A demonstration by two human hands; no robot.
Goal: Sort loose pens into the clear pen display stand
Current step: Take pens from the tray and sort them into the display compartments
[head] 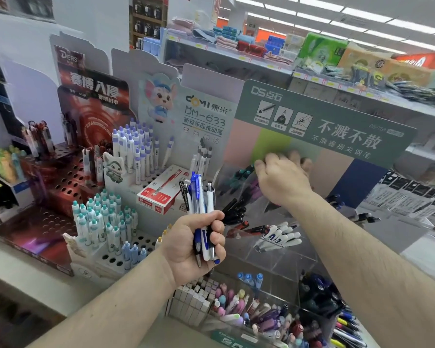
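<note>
Head view: at lower centre of the frame the left hand grips a bundle of loose pens, blue, white and black, held upright. Right of centre, the right hand reaches into the upper tier of the clear pen display stand; its fingers are blurred, so its grasp cannot be told. A red pen box lies left of the bundle.

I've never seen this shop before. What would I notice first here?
Probably the left hand in the middle, gripping a bunch of pens. Just right of it, the right hand reaches into the top of the clear stand, under a big green sign. On the left, white pens stand upright in holes.
</note>
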